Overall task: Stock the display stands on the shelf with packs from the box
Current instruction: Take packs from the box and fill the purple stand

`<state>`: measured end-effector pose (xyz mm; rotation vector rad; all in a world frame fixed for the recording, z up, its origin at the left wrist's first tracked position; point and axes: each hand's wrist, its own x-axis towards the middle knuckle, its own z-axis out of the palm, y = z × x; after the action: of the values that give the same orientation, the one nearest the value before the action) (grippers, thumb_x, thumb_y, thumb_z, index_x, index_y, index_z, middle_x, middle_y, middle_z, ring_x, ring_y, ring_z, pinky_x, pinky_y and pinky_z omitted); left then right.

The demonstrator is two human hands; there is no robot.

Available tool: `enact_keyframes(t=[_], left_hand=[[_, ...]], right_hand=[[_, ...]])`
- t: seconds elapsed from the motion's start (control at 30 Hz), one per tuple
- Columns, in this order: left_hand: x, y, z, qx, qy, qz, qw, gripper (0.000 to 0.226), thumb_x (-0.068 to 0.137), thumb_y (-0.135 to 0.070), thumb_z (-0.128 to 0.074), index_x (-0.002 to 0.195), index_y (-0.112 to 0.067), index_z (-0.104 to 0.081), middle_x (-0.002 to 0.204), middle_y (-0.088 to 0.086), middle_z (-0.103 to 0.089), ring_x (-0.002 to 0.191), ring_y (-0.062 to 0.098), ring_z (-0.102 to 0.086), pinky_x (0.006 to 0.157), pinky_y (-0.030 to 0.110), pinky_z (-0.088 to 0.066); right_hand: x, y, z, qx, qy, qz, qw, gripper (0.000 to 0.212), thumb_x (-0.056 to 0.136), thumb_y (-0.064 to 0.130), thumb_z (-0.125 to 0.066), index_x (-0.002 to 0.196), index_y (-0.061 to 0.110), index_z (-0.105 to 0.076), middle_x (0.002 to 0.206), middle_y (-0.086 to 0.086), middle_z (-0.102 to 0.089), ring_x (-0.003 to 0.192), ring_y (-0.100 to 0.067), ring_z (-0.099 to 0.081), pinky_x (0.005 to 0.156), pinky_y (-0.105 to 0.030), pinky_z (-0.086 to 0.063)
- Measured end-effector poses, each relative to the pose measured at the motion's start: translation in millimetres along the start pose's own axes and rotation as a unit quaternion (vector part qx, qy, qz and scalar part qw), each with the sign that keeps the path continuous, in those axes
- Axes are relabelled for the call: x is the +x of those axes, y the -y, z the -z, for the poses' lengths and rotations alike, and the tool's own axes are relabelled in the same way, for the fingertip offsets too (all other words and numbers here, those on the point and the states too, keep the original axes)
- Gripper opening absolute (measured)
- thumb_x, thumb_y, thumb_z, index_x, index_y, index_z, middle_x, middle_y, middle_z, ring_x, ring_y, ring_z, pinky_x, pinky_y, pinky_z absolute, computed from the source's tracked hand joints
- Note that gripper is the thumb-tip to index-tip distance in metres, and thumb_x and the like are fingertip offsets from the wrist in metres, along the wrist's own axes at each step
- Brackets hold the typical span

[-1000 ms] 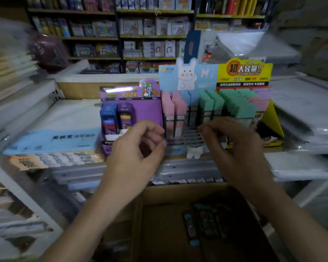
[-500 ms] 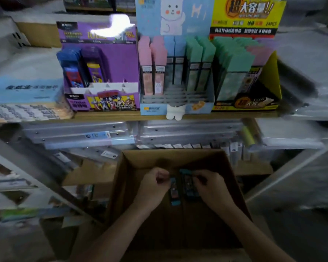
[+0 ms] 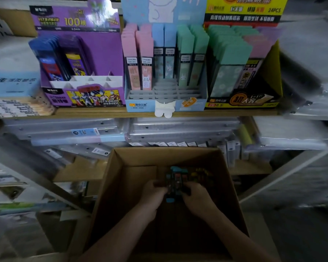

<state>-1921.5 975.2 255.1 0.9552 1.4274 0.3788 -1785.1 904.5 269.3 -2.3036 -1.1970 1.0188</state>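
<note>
Packs [image 3: 173,183] lie in the box [image 3: 112,186] at near centre, below the shelf [image 3: 102,112]; I read them as a dark bundle with teal ends.

Change: one second ago both hands were up at the display stands; now both are down inside the box; the left hand [image 3: 152,194] grasps the bundle's left side and the right hand [image 3: 198,198] its right side, fingers curled onto it. I judge that a fresh load is being gathered; the lift to the shelf is not yet done.

Count: one box; three display stands on the shelf.
- Purple stand [image 3: 102,50], left: two filled columns; right-hand slots bare.
- Blue stand [image 3: 140,104], centre: six columns (two pink, two blue, two green); near rows bare.
- Yellow stand [image 3: 273,72], right: green and lilac rows; number unclear.

The bundle itself is too dim and blurred to count; a few more pieces lie just beyond it, on the far right.
</note>
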Motion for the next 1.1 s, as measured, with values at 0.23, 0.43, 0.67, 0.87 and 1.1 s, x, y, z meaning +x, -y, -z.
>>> enact_keyframes(t=[0.23, 0.43, 0.67, 0.87, 1.1], left_hand=[[5, -5, 2, -0.091, 0.011, 0.029, 0.995, 0.025, 0.091, 0.004, -0.06, 0.107, -0.014, -0.066, 0.105, 0.015, -0.071, 0.095, 0.029, -0.07, 0.074, 0.036, -0.058], [4, -10, -2, -0.111, 0.023, 0.054, 0.992, 0.027, 0.095, 0.002, -0.055, 0.115, -0.012, -0.065, 0.105, 0.016, -0.069, 0.091, 0.027, -0.068, 0.07, 0.036, -0.057], [1, -17, 3, -0.143, 0.043, 0.089, 0.985, 0.017, 0.095, -0.003, -0.055, 0.088, -0.007, -0.07, 0.067, 0.011, -0.074, 0.056, 0.021, -0.072, 0.045, 0.024, -0.051], [2, -21, 8, -0.127, 0.074, 0.112, 0.983, 0.019, 0.098, -0.007, -0.054, 0.104, 0.001, -0.071, 0.107, 0.026, -0.072, 0.094, 0.035, -0.069, 0.068, 0.038, -0.053], [-1, -20, 18, -0.11, 0.092, 0.089, 0.986, 0.026, 0.101, 0.0, -0.051, 0.093, -0.012, -0.072, 0.092, 0.014, -0.072, 0.084, 0.027, -0.069, 0.057, 0.036, -0.057]], right_hand=[[12, 8, -4, 0.083, -0.037, -0.023, 0.996, 0.039, 0.094, 0.012, -0.059, 0.133, 0.018, -0.06, 0.116, 0.002, -0.065, 0.096, -0.007, -0.057, 0.053, -0.003, -0.038], [17, 15, -9, 0.122, -0.047, -0.057, 0.99, 0.031, 0.091, 0.012, -0.059, 0.122, 0.011, -0.065, 0.114, -0.006, -0.07, 0.102, -0.02, -0.066, 0.079, -0.027, -0.055], [24, 17, -15, 0.178, -0.05, -0.091, 0.979, 0.035, 0.088, 0.011, -0.069, 0.122, 0.009, -0.064, 0.11, -0.007, -0.07, 0.099, -0.02, -0.067, 0.084, -0.033, -0.058], [25, 19, -25, 0.197, -0.026, -0.112, 0.974, 0.04, 0.089, 0.019, -0.072, 0.126, 0.017, -0.057, 0.11, 0.0, -0.066, 0.095, -0.013, -0.064, 0.075, -0.026, -0.057], [22, 19, -26, 0.188, -0.008, -0.112, 0.976, 0.044, 0.087, 0.009, -0.072, 0.128, 0.015, -0.057, 0.106, 0.004, -0.061, 0.095, -0.012, -0.061, 0.063, -0.018, -0.053]])
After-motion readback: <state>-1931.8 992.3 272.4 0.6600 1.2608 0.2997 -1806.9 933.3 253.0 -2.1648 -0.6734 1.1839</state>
